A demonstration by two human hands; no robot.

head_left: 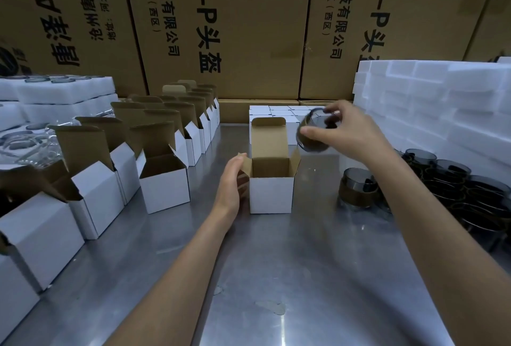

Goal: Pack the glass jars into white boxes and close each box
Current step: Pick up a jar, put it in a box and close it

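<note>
An open white box (271, 194) stands on the metal table (276, 262) in the middle, its lid flap upright and its brown inside empty. My left hand (232, 182) rests flat against the box's left side with straight fingers. My right hand (345, 129) grips a dark smoked glass jar (312, 138) by its rim, tilted in the air above and to the right of the box. Another dark jar (358, 190) stands on the table right of the box, at the front of a cluster of several jars (456, 193).
Rows of open white boxes (166, 188) line the left side. Closed white boxes (276, 113) sit stacked behind the open one. White foam trays (442, 102) pile up at the right, more foam (60, 91) at the left. Large brown cartons (249, 27) wall off the back.
</note>
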